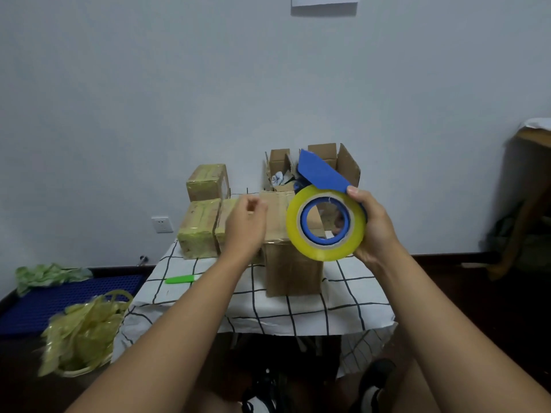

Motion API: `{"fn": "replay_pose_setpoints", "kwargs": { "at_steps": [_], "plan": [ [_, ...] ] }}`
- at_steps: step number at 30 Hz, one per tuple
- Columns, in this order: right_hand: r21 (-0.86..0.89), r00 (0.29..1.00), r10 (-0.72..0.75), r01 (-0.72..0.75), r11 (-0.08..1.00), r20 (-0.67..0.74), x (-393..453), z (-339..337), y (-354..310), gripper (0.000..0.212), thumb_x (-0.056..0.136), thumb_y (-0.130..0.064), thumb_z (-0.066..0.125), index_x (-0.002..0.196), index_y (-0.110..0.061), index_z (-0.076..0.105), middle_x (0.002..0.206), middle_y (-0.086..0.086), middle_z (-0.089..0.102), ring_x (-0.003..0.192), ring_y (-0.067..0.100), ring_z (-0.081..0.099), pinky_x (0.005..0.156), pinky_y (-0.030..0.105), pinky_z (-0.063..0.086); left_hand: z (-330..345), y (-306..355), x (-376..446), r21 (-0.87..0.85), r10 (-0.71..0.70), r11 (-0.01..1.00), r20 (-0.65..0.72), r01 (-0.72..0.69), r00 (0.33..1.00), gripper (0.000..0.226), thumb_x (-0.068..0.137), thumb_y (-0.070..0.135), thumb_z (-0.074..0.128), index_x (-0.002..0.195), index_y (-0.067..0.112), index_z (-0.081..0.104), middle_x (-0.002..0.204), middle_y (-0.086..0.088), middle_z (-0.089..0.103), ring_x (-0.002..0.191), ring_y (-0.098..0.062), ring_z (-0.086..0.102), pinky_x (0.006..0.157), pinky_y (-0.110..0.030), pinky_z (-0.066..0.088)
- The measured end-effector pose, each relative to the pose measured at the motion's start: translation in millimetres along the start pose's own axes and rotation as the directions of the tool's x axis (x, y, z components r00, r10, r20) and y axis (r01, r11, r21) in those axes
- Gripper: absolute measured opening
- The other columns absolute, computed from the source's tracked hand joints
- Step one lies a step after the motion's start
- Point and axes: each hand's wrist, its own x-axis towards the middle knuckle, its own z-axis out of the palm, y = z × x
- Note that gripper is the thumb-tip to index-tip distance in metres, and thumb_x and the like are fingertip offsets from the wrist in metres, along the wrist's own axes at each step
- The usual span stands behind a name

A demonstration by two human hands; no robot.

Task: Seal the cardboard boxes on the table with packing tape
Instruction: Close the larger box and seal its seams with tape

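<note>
Yellow packing tape roll (326,223), on a blue dispenser (322,171) whose flat blade guard rises above it: I hold it in my right hand (374,225), fingers wrapped round the rim, thumb on the upper edge, raised in front of the boxes.

Left hand (246,225): held in the air beside the roll, blurred; fingers loosely curled with the tips drawn toward the thumb, gripping nothing that I can make out.

Plain cardboard box (290,248): front centre of the table, flaps down; a glossy strip seems to cross its top front edge, though I cannot tell how far it is sealed.

Open boxes (313,165): at the back, flaps upright, contents showing, not taped.

Taped boxes (205,216): three to the left, wrapped in yellowish tape, one at the back and two in front of it.

Checked tablecloth (298,311); green pen-like tool (182,279) lying on it at left; heap of used tape (83,332) on the floor.

Step in hand, by my judgement: finding the free end. I should turn the roll slowly, catch the edge with my left fingertips, pull a straight length, and anchor it on the box side before running it along the seam.
</note>
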Motion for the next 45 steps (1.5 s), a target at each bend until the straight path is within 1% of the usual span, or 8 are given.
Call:
{"fn": "replay_pose_setpoints", "kwargs": {
  "at_steps": [5,9,16,22,28,33,39,45],
  "plan": [
    [0.024,0.991,-0.045,0.048,0.999,-0.130,-3.9,-3.1,-16.3,0.071,0.077,-0.041,0.077,0.131,0.002,0.059,0.122,0.024,0.063,0.107,0.036,0.062,0.099,0.052,0.050,34.4,-20.7,-1.7,0.699,0.053,0.612,0.431,-0.371,0.901,0.054,0.095,0.049,0.048,0.146,0.036,0.036,0.156,-0.001,0.030,0.143,-0.026,0.022,0.115,-0.050,0.021],
    [0.074,0.987,-0.070,0.081,0.994,-0.144,-8.7,-9.0,-27.1,0.024,0.102,-0.023,0.045,0.096,-0.009,0.064,0.073,0.002,0.070,0.065,0.013,0.067,0.057,0.026,0.056,46.0,-27.3,-0.7,0.741,0.087,0.464,0.506,-0.485,0.858,0.046,0.096,0.056,0.045,0.140,0.039,0.043,0.148,-0.001,0.041,0.134,-0.026,0.035,0.109,-0.042,0.028],
    [0.166,0.978,-0.122,0.151,0.975,-0.170,-14.3,-9.8,-40.0,0.030,0.105,-0.020,0.035,0.088,-0.012,0.058,0.057,-0.004,0.063,0.048,0.006,0.059,0.043,0.018,0.047,4.6,-29.5,5.6,0.524,0.083,0.644,0.676,-0.558,0.732,0.042,0.101,0.041,0.047,0.142,0.036,0.049,0.154,0.006,0.037,0.138,-0.020,0.036,0.113,-0.040,0.032],
    [0.172,0.972,-0.125,0.160,0.972,-0.199,-15.2,-0.1,-34.2,0.028,0.104,-0.021,0.039,0.091,-0.012,0.062,0.063,-0.002,0.067,0.052,0.007,0.062,0.047,0.020,0.049,58.1,-8.8,-16.8,0.765,-0.075,0.538,0.462,-0.354,0.884,0.097,0.075,0.092,0.022,0.145,0.027,0.037,0.154,-0.005,0.034,0.141,-0.031,0.028,0.116,-0.055,0.020],
    [0.211,0.975,-0.128,0.166,0.963,-0.182,-19.8,-6.5,-41.3,0.029,0.105,-0.021,0.037,0.091,-0.011,0.060,0.059,-0.002,0.064,0.048,0.007,0.059,0.044,0.019,0.048,47.0,-8.6,-14.0,0.702,-0.101,0.527,0.611,-0.479,0.785,0.048,0.095,0.042,0.046,0.139,0.025,0.041,0.155,-0.004,0.028,0.147,-0.034,0.016,0.118,-0.057,0.013],
    [0.226,0.974,-0.145,0.182,0.957,-0.174,-18.8,-11.0,-51.1,0.027,0.105,-0.023,0.037,0.096,-0.012,0.060,0.062,-0.003,0.064,0.053,0.006,0.060,0.046,0.019,0.049,4.7,5.1,2.9,0.700,-0.122,0.409,0.678,-0.586,0.725,0.067,0.087,0.007,0.054,0.143,0.042,0.039,0.163,0.001,0.011,0.148,-0.027,0.011,0.120,-0.049,0.014],
    [0.225,0.974,-0.134,0.174,0.959,-0.181,-19.3,-10.2,-50.1,0.026,0.104,-0.024,0.039,0.099,-0.010,0.061,0.064,-0.003,0.065,0.054,0.006,0.060,0.047,0.019,0.049,50.6,-4.2,-20.7,0.599,0.042,0.514,0.697,-0.613,0.716,0.071,0.090,0.049,0.059,0.151,0.044,0.022,0.162,0.002,0.018,0.145,-0.025,0.019,0.117,-0.048,0.020],
    [0.235,0.982,-0.103,0.139,0.962,-0.158,-23.8,-6.8,-51.0,0.029,0.105,-0.021,0.035,0.090,-0.012,0.058,0.055,-0.003,0.061,0.047,0.006,0.058,0.041,0.019,0.046,56.3,-32.0,-11.7,0.544,0.186,0.391,0.743,-0.743,0.642,0.064,0.095,0.023,0.057,0.148,0.040,0.026,0.161,0.005,0.019,0.148,-0.027,0.015,0.119,-0.050,0.013]
  ]
}}
